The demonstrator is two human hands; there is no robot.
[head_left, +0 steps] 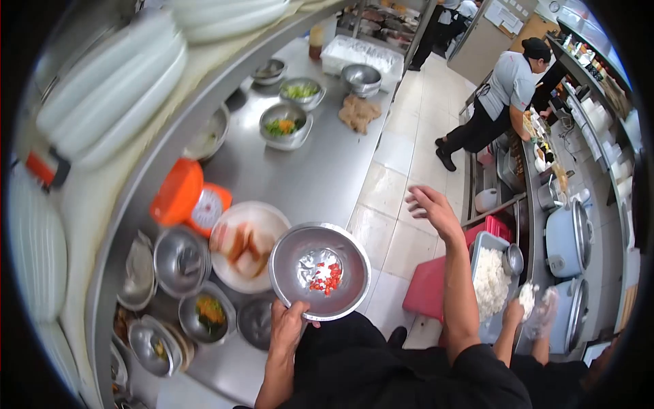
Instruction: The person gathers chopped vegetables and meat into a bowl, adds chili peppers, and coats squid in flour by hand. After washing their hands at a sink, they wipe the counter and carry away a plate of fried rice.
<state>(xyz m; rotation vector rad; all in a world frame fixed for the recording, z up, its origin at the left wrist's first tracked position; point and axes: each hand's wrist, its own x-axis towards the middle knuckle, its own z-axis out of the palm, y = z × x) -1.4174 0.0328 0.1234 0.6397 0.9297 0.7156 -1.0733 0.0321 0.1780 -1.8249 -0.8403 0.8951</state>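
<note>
My left hand [287, 326] grips the near rim of a steel mixing bowl [289, 262] held above the counter's front edge. Chopped red and white bits [325, 276] lie in the bowl's bottom. My right hand [431, 208] is raised over the floor to the right, empty, fingers spread. A white plate [267, 219] with sliced meat sits on the steel counter [320, 170] just left of the bowl.
Several small steel bowls with chopped vegetables [285, 127] and an orange kitchen scale [187, 199] stand on the counter. Beside me a person's gloved hands [535, 303] shape rice above a rice tray [485, 242]. Another person [501, 102] works at the right counter. Rice cookers [567, 238] stand right.
</note>
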